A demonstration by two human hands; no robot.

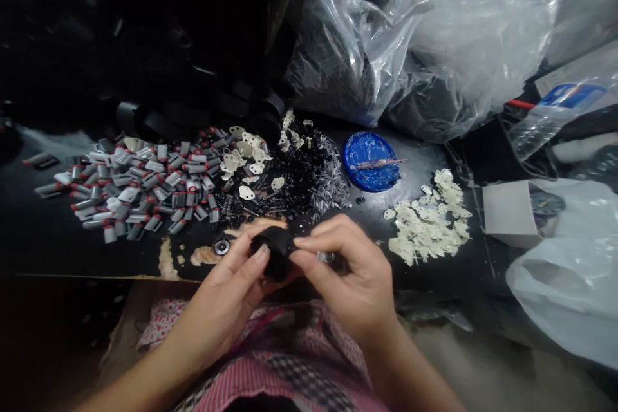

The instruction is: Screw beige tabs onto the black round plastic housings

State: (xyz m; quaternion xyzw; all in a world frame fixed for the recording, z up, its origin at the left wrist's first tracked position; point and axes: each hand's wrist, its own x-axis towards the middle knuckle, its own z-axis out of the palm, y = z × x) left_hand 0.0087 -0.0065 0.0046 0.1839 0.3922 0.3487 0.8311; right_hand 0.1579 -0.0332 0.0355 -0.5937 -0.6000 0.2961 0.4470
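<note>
Near the table's front edge, my left hand is wrapped round a black curved part, its thumb resting on the part's near side. My right hand is pinched at the right side of that part; what lies between thumb and forefinger is too small to make out. A small grey cylindrical piece shows under the right forefinger, against the curled fingers. Just left of the hands, a round metal-rimmed piece lies on the table. Beyond the hands are small black parts and springs.
Grey-and-red cylinders are heaped at left. A blue lid with blue paste and a stick stands behind the right hand. Flat cream plates lie at right, beside a white box. Plastic bags fill the back.
</note>
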